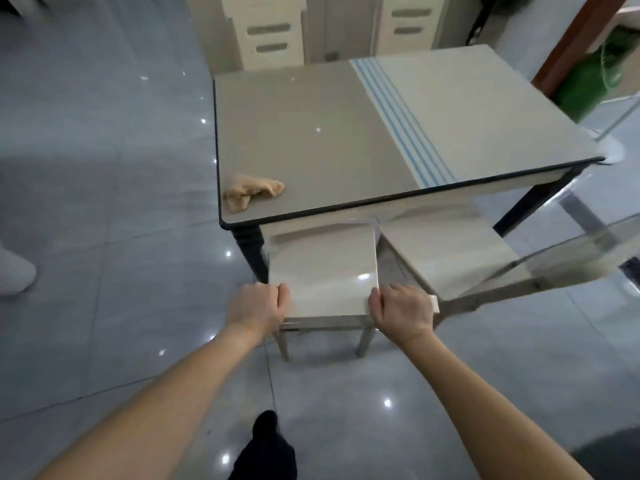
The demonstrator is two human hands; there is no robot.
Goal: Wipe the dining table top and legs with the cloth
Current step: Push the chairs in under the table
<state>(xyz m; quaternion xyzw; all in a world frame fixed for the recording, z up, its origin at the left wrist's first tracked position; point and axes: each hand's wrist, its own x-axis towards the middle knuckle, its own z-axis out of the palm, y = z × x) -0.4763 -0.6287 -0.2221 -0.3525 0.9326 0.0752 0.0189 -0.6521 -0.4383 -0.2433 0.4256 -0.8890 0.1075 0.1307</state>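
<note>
Glossy dining table (311, 133) ahead, on dark legs. Pale stool (325, 268) half tucked under near edge, second stool (446, 258) just right of it. Left hand (258, 308) gripping stool's left seat edge, right hand (403, 313) the right edge, fingers of both curled round the seat. Crumpled tan cloth (252, 195) on tabletop's near-left corner, well apart from both hands, untouched. Long axis roughly along near edge, narrower end pointing right.
</note>
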